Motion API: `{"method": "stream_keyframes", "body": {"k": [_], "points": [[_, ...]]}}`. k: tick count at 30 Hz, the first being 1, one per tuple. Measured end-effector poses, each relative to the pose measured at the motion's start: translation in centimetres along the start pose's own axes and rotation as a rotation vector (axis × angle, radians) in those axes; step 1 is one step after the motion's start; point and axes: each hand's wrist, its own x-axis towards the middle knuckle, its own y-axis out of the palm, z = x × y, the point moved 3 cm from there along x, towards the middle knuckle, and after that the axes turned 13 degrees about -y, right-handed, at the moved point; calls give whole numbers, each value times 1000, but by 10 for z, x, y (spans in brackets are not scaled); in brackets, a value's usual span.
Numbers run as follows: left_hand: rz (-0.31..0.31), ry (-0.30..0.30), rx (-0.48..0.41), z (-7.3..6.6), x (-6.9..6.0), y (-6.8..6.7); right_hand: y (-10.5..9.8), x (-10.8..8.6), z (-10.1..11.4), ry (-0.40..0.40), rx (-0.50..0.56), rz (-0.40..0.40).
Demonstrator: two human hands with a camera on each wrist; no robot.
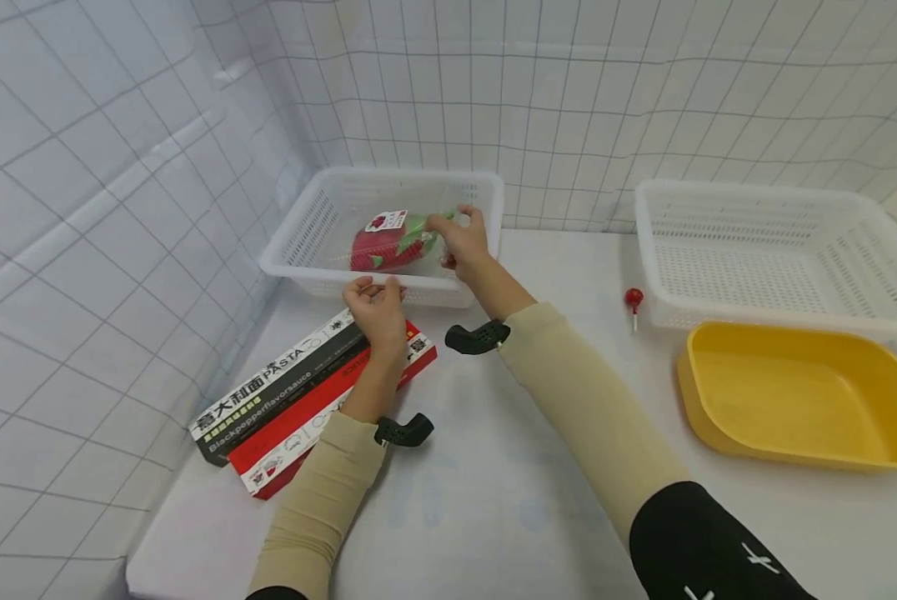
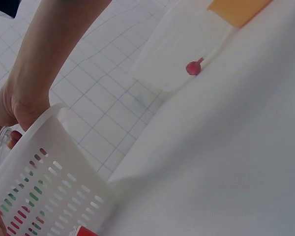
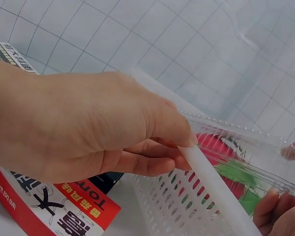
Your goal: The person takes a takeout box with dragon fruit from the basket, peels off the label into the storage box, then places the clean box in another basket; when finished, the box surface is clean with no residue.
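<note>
The left hand point(image 1: 381, 317) pinches the left basket point(image 1: 298, 272) by its rim; the right hand point(image 1: 469, 248) grips one end of the pack point(image 1: 379, 247) inside. Best steady the rim and avoid crushing the plastic.

Clear pack point(image 1: 390, 246), 11 o'clock: thin plastic, glossy, ribbed. White basket point(image 1: 437, 293) around it: slotted plastic, smooth rim. Second basket point(image 1: 726, 258), 3 o'clock: white slotted plastic too. Tub point(image 1: 801, 400), 4 o'clock: yellow plastic, smooth, slight sheen. Pasta boxes point(image 1: 291, 392), 8 o'clock: printed card, smooth. Sleeves point(image 1: 583, 392), 5 and 7 o'clock: matt cloth.
</note>
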Motion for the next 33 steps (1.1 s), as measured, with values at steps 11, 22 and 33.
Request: {"method": "stream_keyframes", "body": {"k": [11,22,33], "points": [[-3,4,15,3,-2,1,-8,3,11,14,107,-47],[3,13,13,2,0,0,-23,8,28,-4,350,-11],[3,2,19,3,2,1,-45,14,45,-40,524,28]]}}
